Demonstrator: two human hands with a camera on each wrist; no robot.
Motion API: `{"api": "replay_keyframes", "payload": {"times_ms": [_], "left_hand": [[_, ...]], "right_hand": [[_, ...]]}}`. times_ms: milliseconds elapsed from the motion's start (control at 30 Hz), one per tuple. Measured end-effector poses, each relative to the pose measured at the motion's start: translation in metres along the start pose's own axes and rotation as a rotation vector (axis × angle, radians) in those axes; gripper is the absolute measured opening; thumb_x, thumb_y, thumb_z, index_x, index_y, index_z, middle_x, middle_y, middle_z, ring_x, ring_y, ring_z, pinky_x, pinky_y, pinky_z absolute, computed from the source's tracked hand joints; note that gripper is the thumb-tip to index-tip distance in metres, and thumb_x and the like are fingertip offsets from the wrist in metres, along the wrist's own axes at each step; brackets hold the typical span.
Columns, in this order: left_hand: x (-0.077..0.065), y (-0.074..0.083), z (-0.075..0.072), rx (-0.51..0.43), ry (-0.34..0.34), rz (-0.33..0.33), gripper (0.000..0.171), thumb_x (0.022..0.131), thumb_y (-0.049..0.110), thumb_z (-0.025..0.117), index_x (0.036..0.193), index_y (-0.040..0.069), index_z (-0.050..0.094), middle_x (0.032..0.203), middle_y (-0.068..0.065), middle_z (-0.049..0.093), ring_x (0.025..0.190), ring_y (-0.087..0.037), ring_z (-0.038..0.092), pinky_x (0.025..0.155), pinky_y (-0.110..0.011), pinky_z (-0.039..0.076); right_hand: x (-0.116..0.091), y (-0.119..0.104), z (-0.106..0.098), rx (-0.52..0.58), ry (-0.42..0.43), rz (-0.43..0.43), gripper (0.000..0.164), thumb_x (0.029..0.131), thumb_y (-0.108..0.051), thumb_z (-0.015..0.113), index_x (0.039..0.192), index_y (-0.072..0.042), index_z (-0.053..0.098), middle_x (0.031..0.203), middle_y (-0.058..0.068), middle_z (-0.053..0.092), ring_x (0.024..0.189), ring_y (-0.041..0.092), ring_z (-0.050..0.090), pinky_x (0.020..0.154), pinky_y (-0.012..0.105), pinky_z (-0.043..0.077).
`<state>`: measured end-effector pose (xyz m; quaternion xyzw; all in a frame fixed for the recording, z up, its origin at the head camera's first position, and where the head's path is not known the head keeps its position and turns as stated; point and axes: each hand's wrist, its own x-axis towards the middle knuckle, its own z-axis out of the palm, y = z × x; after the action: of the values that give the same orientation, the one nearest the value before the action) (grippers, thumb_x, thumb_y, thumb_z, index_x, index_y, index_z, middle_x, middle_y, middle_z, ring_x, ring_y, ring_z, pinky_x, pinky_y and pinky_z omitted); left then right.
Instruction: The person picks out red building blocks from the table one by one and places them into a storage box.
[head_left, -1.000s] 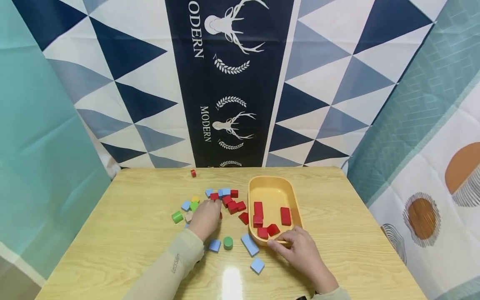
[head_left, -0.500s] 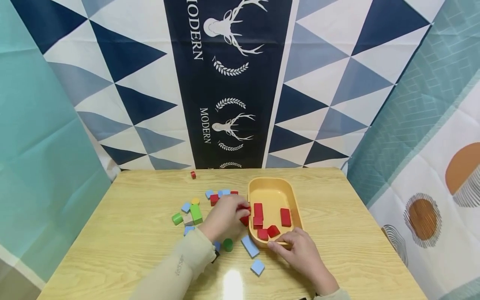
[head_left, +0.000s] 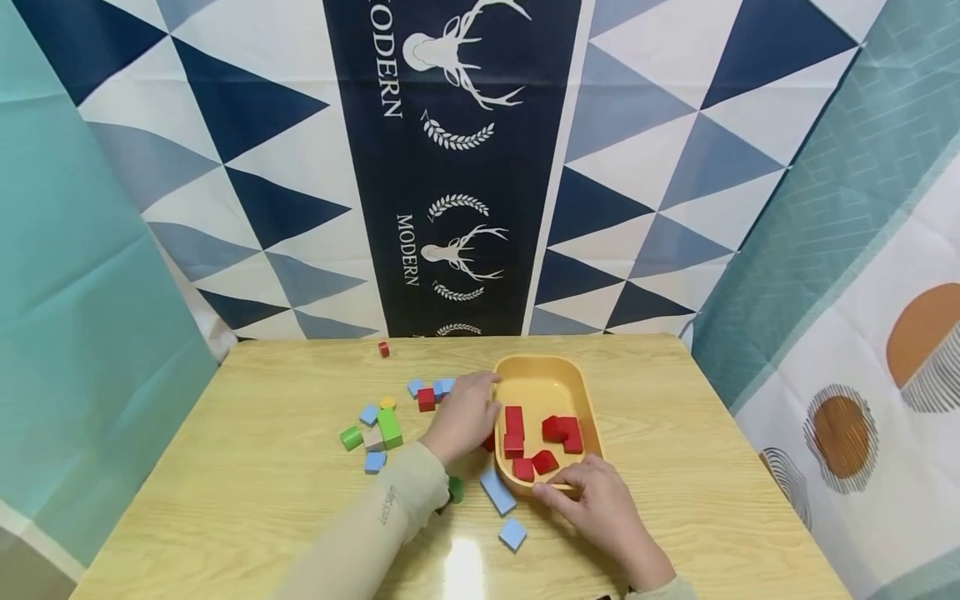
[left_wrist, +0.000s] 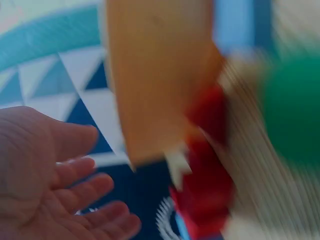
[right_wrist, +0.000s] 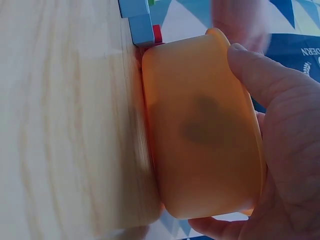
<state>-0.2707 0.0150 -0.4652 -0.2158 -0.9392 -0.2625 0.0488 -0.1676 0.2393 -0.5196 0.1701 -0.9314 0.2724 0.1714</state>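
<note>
My left hand point(head_left: 463, 417) is by the left wall of the yellow plastic box point(head_left: 543, 367); in the left wrist view the fingers point(left_wrist: 102, 187) are relaxed and nothing is between them. Red blocks on the table beside the box are partly hidden under this hand. Inside the box lie several red blocks, among them an angular red block point(head_left: 552, 429) touching a red rectangular block point(head_left: 572, 435). My right hand point(head_left: 603, 504) grips the box's near rim, its thumb point(right_wrist: 257, 65) on the rim and fingers along the outer wall.
Left of my left hand lie a red cube point(head_left: 426, 400), a light green block point(head_left: 390, 428), a green cylinder point(head_left: 351, 437) and several blue blocks. A long blue block point(head_left: 497, 492) and a blue square block point(head_left: 513, 534) lie near the box. One small red block point(head_left: 384, 349) is at the far edge.
My left hand has moved from the blocks on the left to the box's left wall and let go of a red block, now inside the box. The right hand has stayed on the rim.
</note>
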Motion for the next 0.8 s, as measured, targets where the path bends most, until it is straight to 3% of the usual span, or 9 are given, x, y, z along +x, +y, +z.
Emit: {"api": "replay_keyframes", "payload": {"times_ms": [100,167,333,433,533,633,800], "left_hand": [[0.003,-0.023,0.0,0.134,-0.042,-0.041,0.046,0.099,0.019,0.058,0.141,0.003,0.05,0.143,-0.012,0.048,0.127,-0.03,0.041,0.107,-0.045,0.038],[0.002,-0.034,0.001,0.215,-0.094,-0.029,0.048,0.099,0.02,0.059,0.142,0.001,0.049,0.144,-0.014,0.047,0.127,-0.032,0.041,0.108,-0.044,0.038],[-0.002,-0.039,0.003,0.329,-0.168,0.02,0.045,0.098,0.025,0.061,0.137,0.003,0.056,0.142,-0.014,0.049,0.126,-0.034,0.043,0.107,-0.046,0.038],[-0.002,-0.039,0.004,0.333,-0.159,0.013,0.038,0.098,0.026,0.061,0.131,0.006,0.063,0.135,-0.01,0.056,0.116,-0.032,0.05,0.099,-0.044,0.046],[-0.003,-0.041,0.003,0.323,-0.105,0.028,0.031,0.096,0.025,0.066,0.12,0.007,0.068,0.116,-0.008,0.066,0.099,-0.028,0.056,0.086,-0.04,0.053],[-0.003,-0.042,0.001,0.304,-0.06,0.035,0.028,0.091,0.025,0.073,0.112,0.007,0.07,0.098,-0.007,0.068,0.086,-0.024,0.056,0.079,-0.039,0.054],[-0.001,-0.043,0.001,0.261,-0.06,0.004,0.041,0.085,0.025,0.08,0.117,0.004,0.067,0.105,-0.01,0.065,0.094,-0.023,0.058,0.082,-0.036,0.055]], "right_hand": [[0.0,0.0,-0.003,-0.008,-0.003,0.014,0.027,0.08,-0.057,0.074,0.074,-0.03,0.075,0.069,-0.027,0.057,0.069,0.003,0.043,0.061,0.029,0.041],[-0.001,0.0,-0.003,-0.011,-0.014,0.019,0.029,0.081,-0.058,0.073,0.075,-0.03,0.075,0.069,-0.027,0.057,0.07,0.003,0.043,0.061,0.029,0.041],[-0.002,-0.001,-0.002,-0.004,-0.019,0.027,0.028,0.081,-0.058,0.073,0.075,-0.031,0.075,0.069,-0.027,0.056,0.069,0.003,0.043,0.061,0.029,0.04],[-0.001,-0.001,-0.001,-0.002,-0.012,0.017,0.027,0.081,-0.057,0.074,0.074,-0.031,0.074,0.069,-0.027,0.056,0.069,0.004,0.043,0.061,0.029,0.04],[-0.001,-0.001,-0.001,-0.001,-0.015,0.017,0.028,0.081,-0.058,0.073,0.074,-0.031,0.074,0.069,-0.027,0.056,0.069,0.004,0.042,0.061,0.029,0.04],[0.0,-0.001,-0.001,0.0,-0.013,0.017,0.028,0.081,-0.058,0.073,0.074,-0.031,0.074,0.069,-0.027,0.056,0.069,0.003,0.043,0.061,0.029,0.041],[0.001,-0.001,-0.002,0.002,-0.007,0.008,0.026,0.081,-0.056,0.075,0.073,-0.03,0.074,0.069,-0.027,0.057,0.069,0.003,0.043,0.061,0.029,0.042]]}}
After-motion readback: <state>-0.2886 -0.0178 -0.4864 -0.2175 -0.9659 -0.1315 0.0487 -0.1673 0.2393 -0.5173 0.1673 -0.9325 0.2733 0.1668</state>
